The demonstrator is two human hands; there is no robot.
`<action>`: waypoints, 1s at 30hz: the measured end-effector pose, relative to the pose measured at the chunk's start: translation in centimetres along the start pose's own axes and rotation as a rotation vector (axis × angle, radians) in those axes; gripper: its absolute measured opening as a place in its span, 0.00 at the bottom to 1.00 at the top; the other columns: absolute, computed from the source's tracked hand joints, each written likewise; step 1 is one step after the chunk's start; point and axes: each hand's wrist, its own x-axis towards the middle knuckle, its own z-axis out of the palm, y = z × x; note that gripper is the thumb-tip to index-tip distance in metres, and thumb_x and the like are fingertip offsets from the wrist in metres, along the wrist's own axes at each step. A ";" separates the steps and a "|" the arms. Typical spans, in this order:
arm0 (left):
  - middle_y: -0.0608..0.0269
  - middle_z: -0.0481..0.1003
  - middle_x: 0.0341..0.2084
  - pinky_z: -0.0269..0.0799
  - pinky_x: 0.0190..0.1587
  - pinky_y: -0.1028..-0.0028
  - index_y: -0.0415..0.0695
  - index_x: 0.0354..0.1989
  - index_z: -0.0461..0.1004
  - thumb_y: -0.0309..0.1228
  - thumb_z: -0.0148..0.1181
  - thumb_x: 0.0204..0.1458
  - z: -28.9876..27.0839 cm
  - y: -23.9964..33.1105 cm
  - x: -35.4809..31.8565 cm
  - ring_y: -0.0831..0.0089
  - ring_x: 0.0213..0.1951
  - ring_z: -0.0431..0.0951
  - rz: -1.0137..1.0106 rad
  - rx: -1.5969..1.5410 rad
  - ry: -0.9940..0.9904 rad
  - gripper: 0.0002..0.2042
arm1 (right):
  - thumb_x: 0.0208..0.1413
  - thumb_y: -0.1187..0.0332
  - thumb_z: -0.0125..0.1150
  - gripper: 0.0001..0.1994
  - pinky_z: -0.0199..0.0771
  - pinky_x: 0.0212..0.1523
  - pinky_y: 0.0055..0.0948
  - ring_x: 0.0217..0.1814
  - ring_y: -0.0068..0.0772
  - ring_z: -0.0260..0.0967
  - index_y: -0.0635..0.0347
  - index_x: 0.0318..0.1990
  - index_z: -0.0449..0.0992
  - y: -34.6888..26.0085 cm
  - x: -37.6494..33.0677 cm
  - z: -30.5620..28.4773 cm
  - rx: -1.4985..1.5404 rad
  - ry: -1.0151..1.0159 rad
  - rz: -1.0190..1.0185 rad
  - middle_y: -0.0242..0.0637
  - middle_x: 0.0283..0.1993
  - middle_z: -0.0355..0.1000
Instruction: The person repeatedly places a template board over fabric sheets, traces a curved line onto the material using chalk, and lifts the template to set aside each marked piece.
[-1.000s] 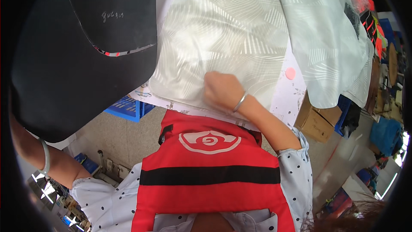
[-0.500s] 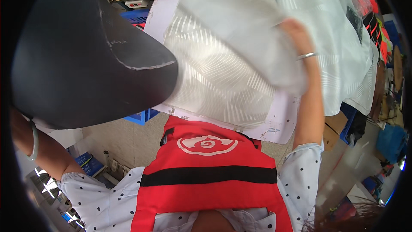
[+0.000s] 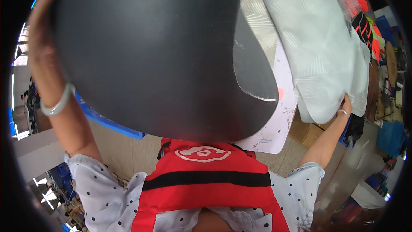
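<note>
A large dark grey flexible sheet, curved with a rounded lower end, fills the middle of the view. My left hand grips its left edge, with the fingers partly hidden. One corner of the sheet folds back on the right, showing a lighter rim line. On the right lies a pale whitish sheet with a faint line pattern, on top of other pale sheets. My right hand pinches its lower right edge; the fingertips are small and partly covered. Behind the dark sheet, a cream patterned sheet shows in part.
Under the sheets is a pale lilac board with a scuffed edge. A blue crate shows below the dark sheet, and a cardboard box stands under the right side. Orange and black pieces lie at the far right.
My left hand has brought the dark sheet rightward over the board, covering most of the cream sheet. My right hand has carried the pale sheet right, onto the pile there.
</note>
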 end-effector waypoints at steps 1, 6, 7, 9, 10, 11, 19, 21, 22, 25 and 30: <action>0.59 0.76 0.50 0.63 0.59 0.78 0.39 0.54 0.73 0.38 0.65 0.51 0.7 -1.7 0.1 0.74 0.53 0.74 -0.070 -0.027 -0.001 0.23 | 0.60 0.61 0.55 0.22 0.71 0.50 0.31 0.50 0.36 0.72 0.71 0.54 0.71 0.3 1.0 -0.5 -0.165 -0.036 -0.043 0.45 0.50 0.74; 0.62 0.74 0.50 0.69 0.53 0.76 0.40 0.60 0.66 0.42 0.62 0.55 3.9 -14.8 -3.3 0.74 0.49 0.75 -0.500 -0.225 -0.459 0.28 | 0.59 0.60 0.59 0.19 0.72 0.46 0.30 0.45 0.34 0.72 0.69 0.49 0.73 1.1 0.1 -1.1 -0.143 -0.041 -0.099 0.41 0.45 0.75; 0.63 0.74 0.50 0.69 0.53 0.76 0.40 0.61 0.66 0.41 0.60 0.56 4.0 -17.3 -4.0 0.75 0.49 0.74 -0.637 -0.183 -0.408 0.26 | 0.59 0.60 0.59 0.19 0.72 0.46 0.30 0.45 0.34 0.72 0.69 0.49 0.73 0.9 -0.7 -0.6 -0.153 0.003 -0.141 0.41 0.45 0.75; 0.65 0.74 0.50 0.67 0.54 0.76 0.41 0.61 0.65 0.39 0.59 0.58 4.2 -21.9 -5.8 0.75 0.50 0.74 -0.690 -0.226 -0.429 0.25 | 0.60 0.60 0.58 0.15 0.73 0.40 0.28 0.39 0.30 0.72 0.64 0.43 0.75 0.2 -2.3 0.3 -0.113 -0.057 -0.074 0.36 0.39 0.75; 0.64 0.74 0.50 0.67 0.54 0.75 0.41 0.60 0.67 0.38 0.59 0.58 4.2 -23.9 -6.5 0.75 0.50 0.74 -0.734 -0.221 -0.444 0.24 | 0.58 0.57 0.60 0.13 0.69 0.32 0.26 0.31 0.26 0.69 0.59 0.38 0.75 0.0 -3.0 0.9 -0.114 -0.085 -0.113 0.30 0.33 0.73; 0.63 0.75 0.49 0.68 0.53 0.75 0.40 0.58 0.68 0.37 0.59 0.58 4.2 -25.6 -7.4 0.74 0.48 0.74 -0.724 -0.188 -0.419 0.22 | 0.57 0.55 0.62 0.14 0.68 0.30 0.26 0.30 0.25 0.67 0.58 0.38 0.75 -0.1 -3.7 1.4 -0.215 -0.072 -0.088 0.29 0.31 0.72; 0.63 0.75 0.47 0.71 0.48 0.74 0.40 0.57 0.69 0.36 0.58 0.58 2.9 -31.4 -11.1 0.72 0.47 0.76 -0.837 -0.229 -0.422 0.21 | 0.53 0.55 0.67 0.14 0.57 0.23 0.19 0.21 0.15 0.58 0.51 0.25 0.74 -0.6 -6.9 2.8 -0.102 0.045 -0.334 0.19 0.20 0.64; 0.62 0.74 0.49 0.70 0.49 0.74 0.41 0.59 0.67 0.35 0.58 0.58 3.0 -31.3 -11.1 0.71 0.48 0.75 -0.847 -0.223 -0.393 0.22 | 0.56 0.56 0.65 0.16 0.58 0.20 0.21 0.18 0.16 0.58 0.57 0.24 0.73 -0.7 -6.9 2.9 -0.222 0.046 -0.507 0.22 0.19 0.65; 0.62 0.74 0.49 0.70 0.49 0.74 0.41 0.59 0.67 0.35 0.58 0.58 3.2 -31.2 -11.1 0.71 0.48 0.75 -0.853 -0.217 -0.409 0.22 | 0.56 0.56 0.65 0.16 0.58 0.20 0.21 0.18 0.16 0.58 0.57 0.24 0.73 -0.7 -6.7 2.9 -0.215 0.112 -0.510 0.22 0.19 0.65; 0.61 0.74 0.50 0.70 0.51 0.73 0.41 0.62 0.64 0.34 0.59 0.57 4.0 -31.0 -11.3 0.71 0.49 0.74 -0.845 -0.238 -0.377 0.25 | 0.58 0.56 0.62 0.16 0.69 0.31 0.23 0.27 0.22 0.68 0.63 0.33 0.78 -0.5 -5.8 2.2 -0.389 0.089 -0.490 0.30 0.26 0.74; 0.54 0.74 0.50 0.72 0.49 0.75 0.41 0.66 0.58 0.25 0.59 0.56 4.3 -30.8 -12.0 0.70 0.47 0.77 -0.693 -0.167 -0.250 0.29 | 0.62 0.64 0.53 0.17 0.69 0.56 0.34 0.54 0.41 0.72 0.73 0.49 0.74 -1.5 -9.4 1.3 -0.497 0.505 -0.688 0.54 0.50 0.74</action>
